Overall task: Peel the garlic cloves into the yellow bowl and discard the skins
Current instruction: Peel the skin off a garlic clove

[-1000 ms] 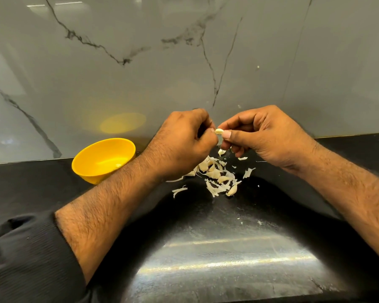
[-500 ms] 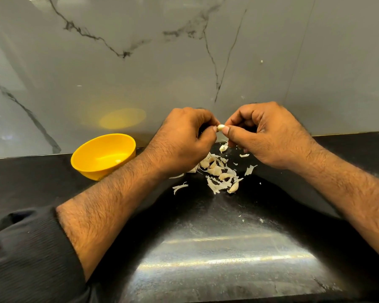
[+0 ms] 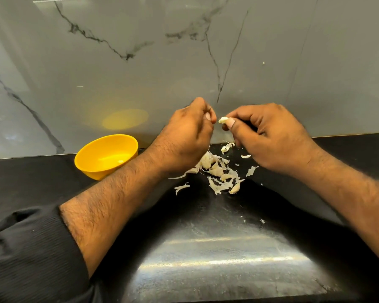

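Observation:
My right hand [image 3: 269, 136] pinches a small pale garlic clove [image 3: 223, 120] between thumb and forefinger, above the counter. My left hand [image 3: 188, 136] hovers just left of the clove with its fingers curled and thumb pressed to them; a narrow gap separates it from the clove, and I see nothing held in it. Below both hands lies a pile of garlic skins and cloves [image 3: 219, 171] on the black counter. The yellow bowl [image 3: 92, 169] stands to the left against the wall, with a small pale piece [image 3: 120, 162] inside.
The black counter [image 3: 206, 248] is glossy, with a few skin flakes [image 3: 262, 221] scattered near the middle. A grey marble wall [image 3: 184, 62] rises right behind the bowl and the pile. My dark left sleeve [image 3: 26, 259] fills the lower left.
Both hands rose a little and came slightly apart. The left fingers, which were on the clove, are now off it; the right hand keeps hold of it.

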Motion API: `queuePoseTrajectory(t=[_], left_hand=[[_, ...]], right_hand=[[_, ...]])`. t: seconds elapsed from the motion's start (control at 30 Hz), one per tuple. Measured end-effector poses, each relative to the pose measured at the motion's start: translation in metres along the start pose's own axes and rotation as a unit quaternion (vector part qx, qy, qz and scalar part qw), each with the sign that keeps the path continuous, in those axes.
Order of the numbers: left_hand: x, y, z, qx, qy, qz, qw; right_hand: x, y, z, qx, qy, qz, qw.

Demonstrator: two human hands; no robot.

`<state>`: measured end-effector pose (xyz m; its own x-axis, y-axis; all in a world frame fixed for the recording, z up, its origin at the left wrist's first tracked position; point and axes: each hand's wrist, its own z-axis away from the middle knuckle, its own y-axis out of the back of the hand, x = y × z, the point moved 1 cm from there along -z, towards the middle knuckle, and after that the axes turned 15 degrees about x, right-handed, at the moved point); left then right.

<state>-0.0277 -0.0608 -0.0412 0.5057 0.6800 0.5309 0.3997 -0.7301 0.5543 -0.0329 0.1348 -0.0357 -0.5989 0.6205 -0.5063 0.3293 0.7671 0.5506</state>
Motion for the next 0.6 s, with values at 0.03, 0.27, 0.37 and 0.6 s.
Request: queuePoseTrajectory(t=[0.03,0.27,0.37,0.6], left_hand=[[-0.003,0.003,-0.001,0.000,0.004,0.029,1.000],[-0.005,0.006,0.000,0.039,-0.062,0.055,0.996],[-0.008,0.007,-0.003,0.051,-0.053,0.085,0.994],[-0.007,0.011,-0.005,0.024,-0.064,0.142,0.987]], right_hand=[[0.001,0.003,-0.001,0.007,-0.019,-0.026,0.999],[0.010,0.001,-0.004,-0.054,-0.104,-0.100,0.988],[0.012,-0.002,-0.004,-0.093,-0.147,-0.176,0.969],[0.012,0.000,-0.001,-0.154,-0.226,-0.304,0.913]])
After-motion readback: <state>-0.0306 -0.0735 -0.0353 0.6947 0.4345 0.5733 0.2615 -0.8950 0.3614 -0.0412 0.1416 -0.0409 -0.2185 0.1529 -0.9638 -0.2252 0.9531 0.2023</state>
